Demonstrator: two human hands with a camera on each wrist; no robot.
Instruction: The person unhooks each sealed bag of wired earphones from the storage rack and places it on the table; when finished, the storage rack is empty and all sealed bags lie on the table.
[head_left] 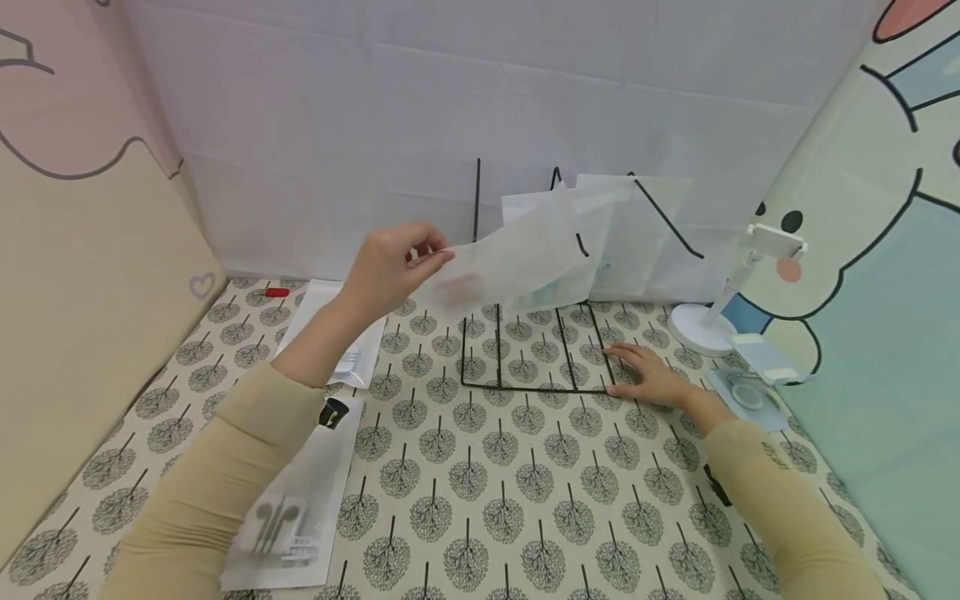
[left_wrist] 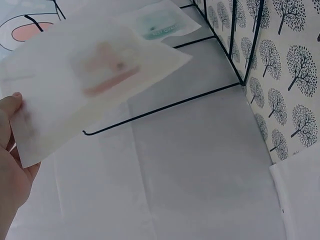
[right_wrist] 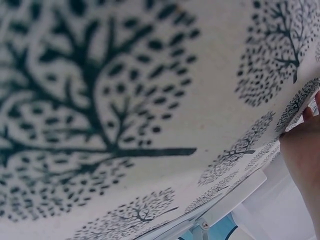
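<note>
My left hand (head_left: 397, 265) pinches the edge of a frosted translucent pouch (head_left: 487, 267), raised in front of a black wire rack (head_left: 537, 389). Reddish contents show through this pouch (left_wrist: 100, 75) in the left wrist view. Behind it, a second pouch with greenish contents (left_wrist: 160, 29) is at the rack. More pale pouches (head_left: 660, 212) hang on the rack's slanting prongs at the back. My right hand (head_left: 648, 377) rests by the right side of the rack's base, fingertips right at the wire. Only part of that hand (right_wrist: 302, 145) shows in the right wrist view.
At left lie two white pouches, one with earphones (head_left: 276, 525), the other (head_left: 348, 362) partly behind my left forearm. A small red object (head_left: 277, 292) sits at the back left. A white phone stand (head_left: 705, 329) and a pale blue packet (head_left: 746, 396) are at right.
</note>
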